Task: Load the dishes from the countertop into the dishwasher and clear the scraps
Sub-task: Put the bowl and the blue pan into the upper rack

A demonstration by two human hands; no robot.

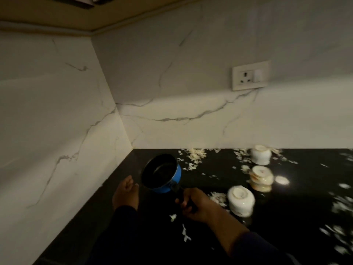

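From the head camera, your right hand (193, 204) is wrapped around the black handle of a small blue saucepan with a dark interior (162, 173), holding it tilted above the glossy black countertop (298, 207) so that its open mouth faces back toward you. Your left hand (126, 192) sits just left of the pan, below its rim, fingers relaxed and gripping nothing; whether it touches the pan you cannot tell.

Just right of your right hand, a white ceramic cup (241, 201) stands upside down on the countertop. Farther out from that hand is a short stack of white, gold-trimmed cups (261, 177), and beyond it another upturned white cup (260, 154) near the wall. Pale, flaky food scraps (194, 157) lie scattered over the countertop beyond the pan, around the cups and to the far right, with a few bits just beneath your right wrist.

Above the cups, a white socket and switch plate (251, 75) is set in the white marble-veined wall (172, 92).
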